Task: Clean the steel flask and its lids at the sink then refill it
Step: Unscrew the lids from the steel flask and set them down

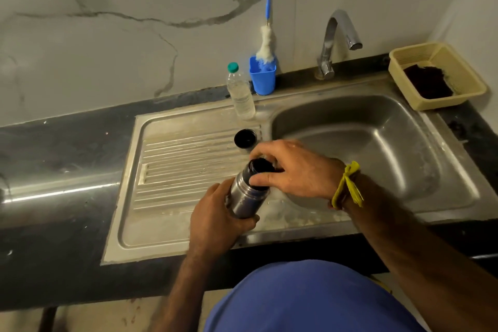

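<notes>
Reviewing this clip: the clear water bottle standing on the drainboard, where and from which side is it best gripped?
Grip the water bottle round its clear body below the green cap, coming from the front left. It stands upright with that side open, while the blue cup holding the brush sits close behind on its right. Both hands are busy on the steel flask just now.

This is a plain kitchen or pantry washing-up corner. A steel sink (377, 148) with a ribbed draining board (186, 170) is set into a dark stone counter (54, 170) under a chrome tap (339, 40), against a marble-look wall (107, 21). A bottle brush (266, 43) stands in a blue cup (262, 79), beside a plastic basket (436, 75) holding a scrub pad.
</notes>
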Available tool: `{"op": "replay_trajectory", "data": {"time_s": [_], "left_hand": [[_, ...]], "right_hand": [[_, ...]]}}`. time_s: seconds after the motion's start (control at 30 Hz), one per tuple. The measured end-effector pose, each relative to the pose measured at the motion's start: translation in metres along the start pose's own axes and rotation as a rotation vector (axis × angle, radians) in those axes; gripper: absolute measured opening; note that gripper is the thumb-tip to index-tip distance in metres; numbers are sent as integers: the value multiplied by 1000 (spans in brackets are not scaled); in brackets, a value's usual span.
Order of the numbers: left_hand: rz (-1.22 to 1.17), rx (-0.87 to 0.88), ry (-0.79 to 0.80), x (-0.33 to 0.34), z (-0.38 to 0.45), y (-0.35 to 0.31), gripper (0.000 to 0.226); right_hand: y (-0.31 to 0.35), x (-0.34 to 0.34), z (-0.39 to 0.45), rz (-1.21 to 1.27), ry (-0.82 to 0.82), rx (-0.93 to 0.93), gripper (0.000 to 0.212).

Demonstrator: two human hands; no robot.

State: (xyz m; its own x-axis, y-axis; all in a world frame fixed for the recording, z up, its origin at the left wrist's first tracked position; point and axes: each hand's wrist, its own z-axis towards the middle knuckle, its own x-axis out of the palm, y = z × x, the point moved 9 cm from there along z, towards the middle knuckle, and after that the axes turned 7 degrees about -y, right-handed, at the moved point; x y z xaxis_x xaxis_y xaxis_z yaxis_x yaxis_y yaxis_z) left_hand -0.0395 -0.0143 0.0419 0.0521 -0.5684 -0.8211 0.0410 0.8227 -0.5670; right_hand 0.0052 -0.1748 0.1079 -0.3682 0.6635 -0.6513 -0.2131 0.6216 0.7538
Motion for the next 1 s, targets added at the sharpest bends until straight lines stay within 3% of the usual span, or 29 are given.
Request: {"op": "replay_trajectory", "data": {"time_s": [0.1,0.23,0.3,0.4,0.5,0.67,0.83,1.0], "left_hand": [[-7,-8,-22,-3,-2,-1,84],[-7,-42,-46,-8,-3,1,81],[13,-58,-53,-9,-4,2,82],[11,-69,-48,-9,-8,4,82],[-7,-72,-44,-10,-11,6,83],[-125,-143,-104,-21,-14,20,78],[-99,-175,-165,-36,-15,36,70],[-179,-207,-185,-44,-15,47,70]], "right_hand": [[11,0,-2,45,54,-93,51],[6,-3,2,-8,-48,-15,59],[9,3,3,15,8,-74,54],[6,7,3,11,68,-78,66],[8,8,8,38,59,-80,57],[-1,-23,13,407,-57,-100,58],[-71,-5,24,386,-179,131,57],[-126,68,35,216,-77,333,61]]}}
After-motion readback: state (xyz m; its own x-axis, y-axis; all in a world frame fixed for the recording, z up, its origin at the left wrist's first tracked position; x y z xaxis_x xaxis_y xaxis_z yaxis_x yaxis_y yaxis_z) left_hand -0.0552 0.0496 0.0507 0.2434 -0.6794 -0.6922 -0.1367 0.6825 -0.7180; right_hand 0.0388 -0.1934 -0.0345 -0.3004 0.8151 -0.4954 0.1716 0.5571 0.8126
